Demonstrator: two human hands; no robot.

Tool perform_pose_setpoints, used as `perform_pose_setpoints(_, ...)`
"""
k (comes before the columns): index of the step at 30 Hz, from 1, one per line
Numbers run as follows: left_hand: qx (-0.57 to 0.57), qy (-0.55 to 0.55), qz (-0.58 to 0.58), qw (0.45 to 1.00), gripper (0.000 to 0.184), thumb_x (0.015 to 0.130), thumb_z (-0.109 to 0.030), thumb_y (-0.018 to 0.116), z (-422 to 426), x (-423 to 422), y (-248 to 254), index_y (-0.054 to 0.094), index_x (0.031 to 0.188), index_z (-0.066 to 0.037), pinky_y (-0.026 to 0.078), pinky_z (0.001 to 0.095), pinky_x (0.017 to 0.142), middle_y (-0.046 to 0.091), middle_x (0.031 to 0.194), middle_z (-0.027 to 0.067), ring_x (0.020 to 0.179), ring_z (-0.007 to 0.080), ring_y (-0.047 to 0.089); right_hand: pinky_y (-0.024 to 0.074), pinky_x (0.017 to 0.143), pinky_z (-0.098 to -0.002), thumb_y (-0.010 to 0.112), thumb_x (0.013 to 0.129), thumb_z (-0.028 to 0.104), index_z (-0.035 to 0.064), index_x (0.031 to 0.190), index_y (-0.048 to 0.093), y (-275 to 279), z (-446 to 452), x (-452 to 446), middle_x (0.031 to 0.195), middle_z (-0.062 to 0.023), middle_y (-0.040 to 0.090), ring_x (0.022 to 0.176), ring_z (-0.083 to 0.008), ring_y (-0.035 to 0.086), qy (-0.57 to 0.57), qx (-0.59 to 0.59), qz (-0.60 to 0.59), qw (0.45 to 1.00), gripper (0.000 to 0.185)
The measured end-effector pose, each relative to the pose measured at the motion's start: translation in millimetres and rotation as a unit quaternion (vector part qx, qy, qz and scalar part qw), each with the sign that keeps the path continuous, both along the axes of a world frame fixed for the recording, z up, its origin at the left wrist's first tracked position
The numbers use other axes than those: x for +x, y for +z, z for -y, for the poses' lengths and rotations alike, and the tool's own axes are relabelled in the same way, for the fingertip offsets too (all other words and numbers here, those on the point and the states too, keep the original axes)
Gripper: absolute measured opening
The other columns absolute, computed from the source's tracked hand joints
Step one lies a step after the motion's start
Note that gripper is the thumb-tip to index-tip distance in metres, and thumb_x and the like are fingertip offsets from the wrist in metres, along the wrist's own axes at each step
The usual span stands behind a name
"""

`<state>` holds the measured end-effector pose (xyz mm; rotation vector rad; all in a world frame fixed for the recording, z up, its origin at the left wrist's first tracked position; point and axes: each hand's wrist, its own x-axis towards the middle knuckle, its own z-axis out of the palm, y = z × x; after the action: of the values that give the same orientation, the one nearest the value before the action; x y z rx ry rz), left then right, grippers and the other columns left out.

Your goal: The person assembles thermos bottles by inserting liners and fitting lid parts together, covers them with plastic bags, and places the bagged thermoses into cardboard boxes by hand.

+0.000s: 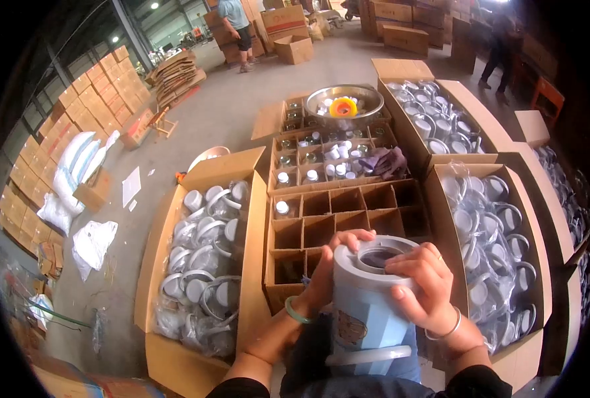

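A light blue thermos flask (368,312) with a grey collar and a small brown printed picture is held close in front of my body. Its round opening faces up, and a grey ring-like piece (368,355) shows near its lower end. My left hand (328,275) grips the flask's left side, with fingers over the collar. From the right, my right hand (424,278) is closed on the collar, its fingertips at the opening. What lies inside the opening is hard to make out. Just beyond is a divided carton (284,290) holding a white-capped bottle (282,209).
Cartons of plastic-wrapped grey handled parts stand left (159,265) and right (540,278). Ahead, a metal bowl (374,99) rests on divided cartons with white-capped bottles and a purple cloth (384,162). Two people stand farther back, one beside stacked boxes (285,20).
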<state>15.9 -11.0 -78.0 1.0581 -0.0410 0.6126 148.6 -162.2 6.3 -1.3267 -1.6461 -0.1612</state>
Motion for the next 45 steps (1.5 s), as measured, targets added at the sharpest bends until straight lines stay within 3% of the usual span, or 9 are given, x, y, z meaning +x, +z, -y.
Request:
perform_pose_setpoints(14,0.298,0.089,-0.093,0.946,0.064,0.099,-0.06,0.031,13,-39,45,0.042,0.122,-0.002,0.019,0.0514,0.116,0.043,0.138,0.0231,0.142,0.0386,0.027,0.0446,0.089,-0.0413,0.049,0.096,0.035,0.002,0.098,0.072,-9,0,25,0.112,-0.0179,0.069,0.096,-0.0297,0.066,0.162,-0.044,-0.172,0.971,0.04)
perform_pose_setpoints(21,0.606,0.29,-0.144,0.726,0.083,0.089,-0.063,0.046,64,-50,81,0.05,0.137,0.005,0.032,0.0513,0.108,0.043,0.137,0.0245,0.129,0.0427,0.042,0.0328,0.113,-0.04,0.031,0.101,0.059,-0.0028,0.14,0.049,-72,-26,66,0.15,-0.0177,0.043,0.137,-0.0275,0.042,0.266,-0.186,-0.413,0.851,0.075)
perform_pose_setpoints(23,0.556,0.303,-0.154,0.759,0.076,0.091,-0.057,0.045,39,-31,51,0.049,0.136,0.004,0.034,0.0469,0.109,0.047,0.135,0.0232,0.128,0.0388,0.045,0.0347,0.11,-0.0408,0.037,0.101,0.054,-0.0018,0.135,0.051,-57,-12,63,0.144,-0.0178,0.046,0.134,-0.0285,0.044,0.252,-0.231,-0.493,0.8,0.067)
perform_pose_setpoints(27,0.249,0.238,-0.076,0.936,0.073,0.098,-0.057,0.02,-23,-12,-38,0.05,0.13,0.002,0.033,0.0461,0.11,0.051,0.135,0.0187,0.126,0.0322,0.047,0.0409,0.1,-0.0494,0.058,0.094,0.042,-0.0006,0.113,0.06,-53,-14,18,0.121,-0.0228,0.057,0.124,-0.0402,0.05,-0.046,-0.171,-0.159,0.971,0.047)
perform_pose_setpoints(30,0.309,0.069,-0.045,0.948,0.078,0.095,-0.064,0.026,40,-16,51,0.045,0.138,-0.001,0.033,0.0481,0.111,0.046,0.138,0.0169,0.129,0.0298,0.044,0.0402,0.1,-0.0509,0.052,0.097,0.047,-0.0027,0.114,0.058,-66,-27,10,0.118,-0.0257,0.057,0.122,-0.0427,0.05,-0.072,-0.05,-0.143,0.986,0.052)
perform_pose_setpoints(34,0.625,0.376,-0.051,0.682,0.044,0.1,-0.034,0.051,72,-8,82,0.067,0.109,0.006,0.049,0.0463,0.087,0.064,0.114,0.0207,0.103,0.0315,0.062,0.0364,0.109,-0.0426,0.031,0.104,0.055,-0.0026,0.138,0.045,-92,-49,52,0.137,-0.0197,0.05,0.129,-0.0294,0.047,0.264,-0.15,-0.432,0.849,0.069)
perform_pose_setpoints(37,0.164,0.371,-0.297,0.864,0.052,0.103,-0.038,0.041,78,-4,68,0.058,0.131,0.003,0.041,0.0486,0.104,0.054,0.133,0.0263,0.126,0.04,0.05,0.0249,0.118,-0.0402,0.028,0.103,0.056,-0.0003,0.153,0.023,-111,-59,65,0.157,-0.019,0.028,0.145,-0.0316,0.028,0.234,-0.218,-0.431,0.844,0.076)
perform_pose_setpoints(40,0.289,0.308,-0.208,0.882,0.053,0.102,-0.039,0.041,77,-2,62,0.055,0.134,0.002,0.039,0.0485,0.106,0.051,0.136,0.0264,0.128,0.0405,0.048,0.0227,0.119,-0.0416,0.029,0.106,0.047,-0.0033,0.15,0.028,-81,-49,42,0.155,-0.0239,0.03,0.143,-0.0362,0.031,0.108,-0.05,-0.201,0.972,0.067)
perform_pose_setpoints(45,0.346,0.267,-0.159,0.885,0.056,0.102,-0.041,0.041,72,-2,57,0.05,0.139,0.0,0.036,0.0483,0.109,0.047,0.14,0.0264,0.131,0.0413,0.045,0.0365,0.11,-0.0435,0.022,0.104,0.058,-0.0039,0.131,0.053,-119,-83,75,0.134,-0.0232,0.052,0.126,-0.0311,0.049,0.211,-0.264,-0.433,0.836,0.074)
